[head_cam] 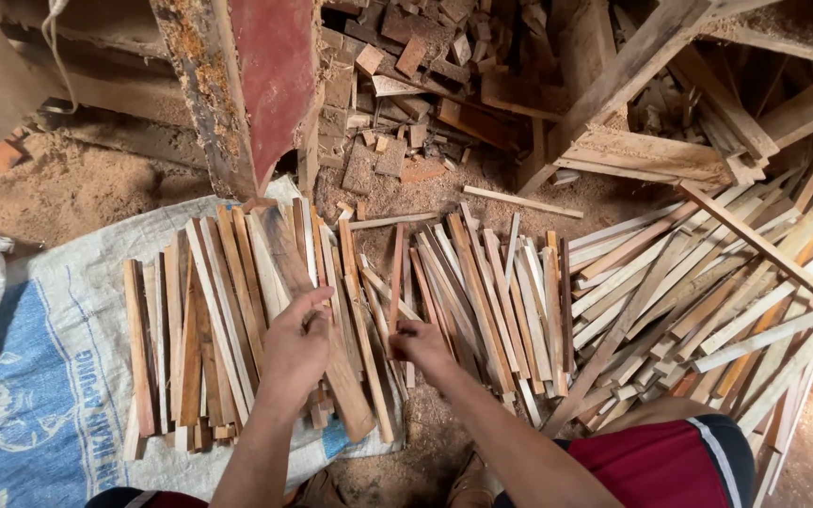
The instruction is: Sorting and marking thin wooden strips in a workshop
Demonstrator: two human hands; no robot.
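Observation:
Thin wooden slats (pixel 228 310) lie side by side on a white and blue woven sack (pixel 49 376) spread on the ground. My left hand (pixel 295 350) rests on a wide brown slat (pixel 312 310) in that pile, fingers curled over it. My right hand (pixel 421 343) pinches the near end of a narrow reddish slat (pixel 397 273) between the sorted pile and a loose heap of slats (pixel 491 292) in the middle.
A bigger jumble of long pale slats (pixel 708 292) spreads to the right. Wood offcuts (pixel 397 85) and sawdust lie beyond. A rusty red metal post (pixel 247 85) stands at top left, and timber frames (pixel 651 103) at top right. My knee in red shorts (pixel 670 461) sits at the bottom right.

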